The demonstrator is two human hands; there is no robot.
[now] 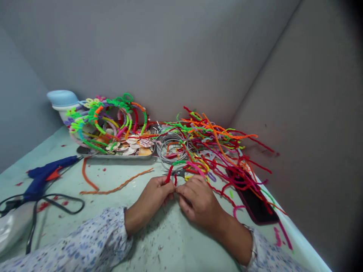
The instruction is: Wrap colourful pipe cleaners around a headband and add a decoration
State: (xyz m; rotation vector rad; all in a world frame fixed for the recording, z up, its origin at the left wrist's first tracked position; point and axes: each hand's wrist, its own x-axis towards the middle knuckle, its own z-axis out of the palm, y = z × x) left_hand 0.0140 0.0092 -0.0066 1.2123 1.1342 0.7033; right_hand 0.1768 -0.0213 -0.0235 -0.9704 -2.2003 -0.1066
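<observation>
While both hands meet on the table (170, 238) just in front of the pile of pipe cleaners (215, 139), the left hand (154, 193) and right hand (197, 199) pinch a red pipe cleaner (169, 175) between closed fingertips; a blue glue gun (45, 175) lies well left of that pile

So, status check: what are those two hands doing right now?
Left hand and right hand both pinch a short red fuzzy pipe cleaner. Tangled pile of coloured pipe cleaners close behind. Blue glue gun lies off left, apart.
</observation>
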